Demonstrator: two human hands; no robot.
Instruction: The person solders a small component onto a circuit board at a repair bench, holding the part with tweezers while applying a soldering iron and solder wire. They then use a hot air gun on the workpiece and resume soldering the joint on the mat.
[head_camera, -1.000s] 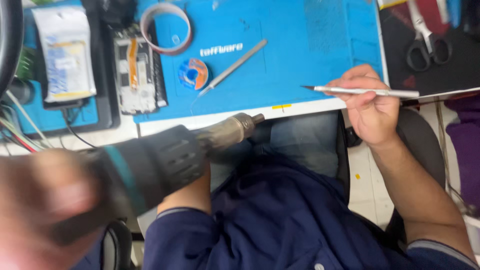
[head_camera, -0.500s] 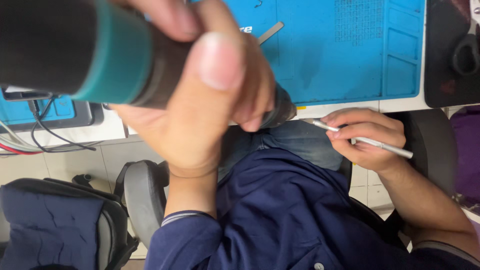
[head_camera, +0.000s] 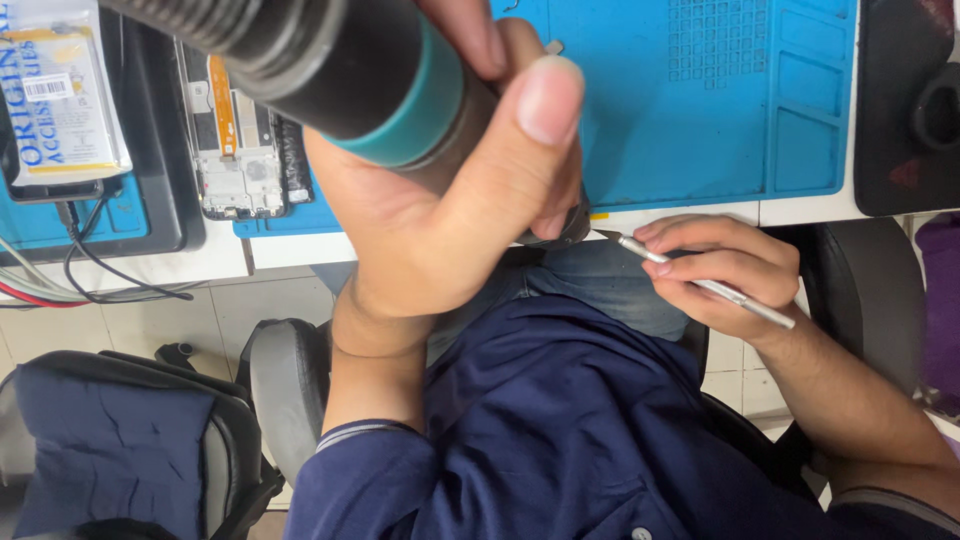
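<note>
My left hand (head_camera: 450, 210) grips the hot-air gun (head_camera: 340, 70), right hand (head_camera: 725, 270) pinches the scalpel (head_camera: 700, 285); I'd keep nozzle and blade tip steady.

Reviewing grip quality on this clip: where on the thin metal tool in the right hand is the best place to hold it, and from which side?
Probably mid-shaft, as the right hand has it now. The thin metal tool is a slim straight rod lying at a slant, its pointed tip toward the black and teal tool in the left hand. Pinching from the side leaves the tip free and the tail steadying.
</note>
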